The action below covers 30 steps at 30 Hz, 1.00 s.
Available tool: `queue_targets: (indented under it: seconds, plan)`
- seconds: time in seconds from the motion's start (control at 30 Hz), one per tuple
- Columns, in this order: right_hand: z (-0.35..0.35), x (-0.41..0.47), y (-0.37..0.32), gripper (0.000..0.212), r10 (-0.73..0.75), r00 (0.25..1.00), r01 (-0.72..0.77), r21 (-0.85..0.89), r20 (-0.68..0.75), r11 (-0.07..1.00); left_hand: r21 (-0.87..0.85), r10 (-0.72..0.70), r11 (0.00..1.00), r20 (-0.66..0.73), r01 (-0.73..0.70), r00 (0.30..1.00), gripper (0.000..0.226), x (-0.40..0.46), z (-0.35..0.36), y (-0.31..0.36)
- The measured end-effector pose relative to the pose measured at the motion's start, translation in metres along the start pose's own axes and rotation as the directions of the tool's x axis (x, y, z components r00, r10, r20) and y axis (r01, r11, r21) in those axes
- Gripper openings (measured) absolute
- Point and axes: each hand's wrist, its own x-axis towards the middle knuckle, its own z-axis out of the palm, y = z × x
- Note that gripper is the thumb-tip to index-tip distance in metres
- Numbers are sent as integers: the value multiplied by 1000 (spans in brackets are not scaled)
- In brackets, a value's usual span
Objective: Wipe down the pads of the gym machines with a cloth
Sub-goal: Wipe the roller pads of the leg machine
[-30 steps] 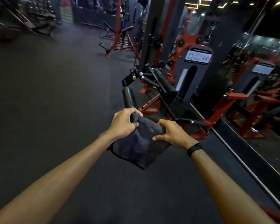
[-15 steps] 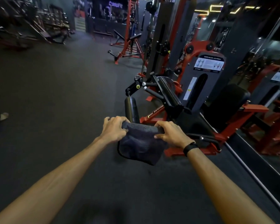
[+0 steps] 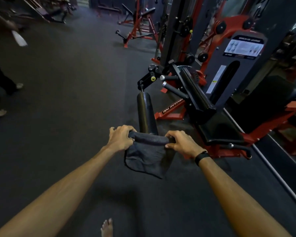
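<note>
- At roller pad (image 3: 146,113), near end: mid-wipe. Cloth (image 3: 148,153) draped over the pad's near end, hanging slack below toward the floor (image 3: 67,103).
- Left hand (image 3: 120,139): fingers curled over cloth's left top edge, gripping it. Right hand (image 3: 182,143): same on right edge, thumb under the fold. Both closed on fabric, nothing else held. Black band (image 3: 201,157) on right wrist.
- Step, judged: two-handed wrap of the roller, cloth pulled taut across the top. Only the near end covered; rest of cylinder up to its hanger bare.
- Next move likely needs: even tension on both edges, slide along the roller's length toward the pivot arm (image 3: 146,79), or seesaw left-right round the curve. Underside contact can't tell from here.
- Then long bench pad (image 3: 195,90) on the red frame (image 3: 171,112), just right of the roller; untouched so far as visible.
- Materials: cloth dark grey, soft, napped, stitched hem, creases freely; should conform to the curve. Roller black, smooth, slight sheen, cylindrical; looks like vinyl over foam, low friction. Bench pad black, flat-topped, long, glossy edges. Grip bars (image 3: 173,86) black with metal end caps. Floor dark, matte, rubbery-looking.
- Risk: cloth bunching at the fold instead of wiping; roller may swing on its hanger under push.
- Bare foot (image 3: 107,227) at bottom edge; another person (image 3: 0,79) at far left, well apart.
</note>
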Motion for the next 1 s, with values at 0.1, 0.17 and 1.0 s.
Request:
queue_targets:
  seconds: [0.1, 0.17, 1.0]
  plan:
    - [4, 43, 1, 29, 44, 999, -44, -4, 7, 999, -27, 16, 999, 18, -16, 1000, 28, 46, -1, -15]
    - [4, 74, 1, 29, 79, 996, -78, -9, 30, 997, -24, 9, 1000, 57, -8, 998, 29, 74, -4, -25]
    - [-69, 346, -128, 34, -214, 972, 209, -55, -99, 976, -1, -176, 983, -288, 184, 941, 29, 238, -180, -112]
